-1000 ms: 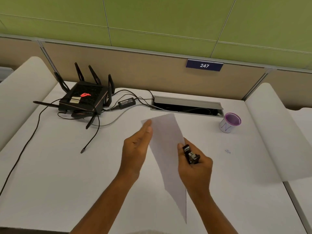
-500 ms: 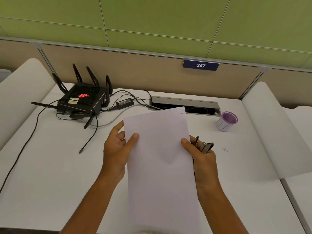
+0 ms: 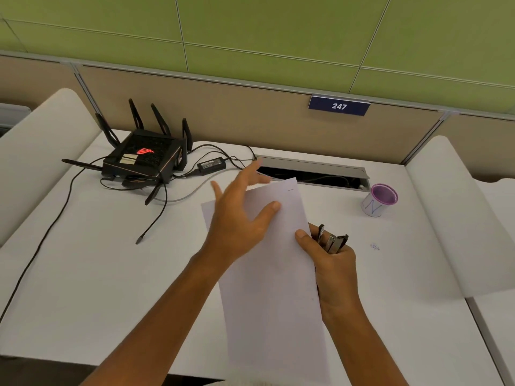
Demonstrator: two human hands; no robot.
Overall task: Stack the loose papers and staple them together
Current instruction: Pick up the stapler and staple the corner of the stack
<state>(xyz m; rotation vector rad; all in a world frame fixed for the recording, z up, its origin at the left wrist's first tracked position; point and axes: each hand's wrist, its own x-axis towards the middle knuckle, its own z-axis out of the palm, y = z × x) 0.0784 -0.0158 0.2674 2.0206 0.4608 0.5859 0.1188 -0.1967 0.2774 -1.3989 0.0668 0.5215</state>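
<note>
White and unmarked apart from a tiny dark speck near its top right corner, the plain rectangular sheaf of paper (image 3: 274, 280) sits upright in front of you, above the middle of the white tabletop (image 3: 92, 274), its lower end reaching past the near edge. Your right hand (image 3: 333, 263) pinches the sheaf's right edge with the thumb on the front, and the same fist is closed around a dark metal stapler (image 3: 333, 240) whose end sticks up beyond your fingers. Whether the sheets are several or one, you cannot tell from this face-on view. Your left hand (image 3: 241, 215) is spread loose over the upper left of the paper, fingers splayed and blurred, gripping nothing. Toward the far right edge stands a small white cup with a purple rim (image 3: 379, 200). At the far left corner a black router with upright antennas (image 3: 145, 157) trails dark cables (image 3: 55, 218) across the surface.
</note>
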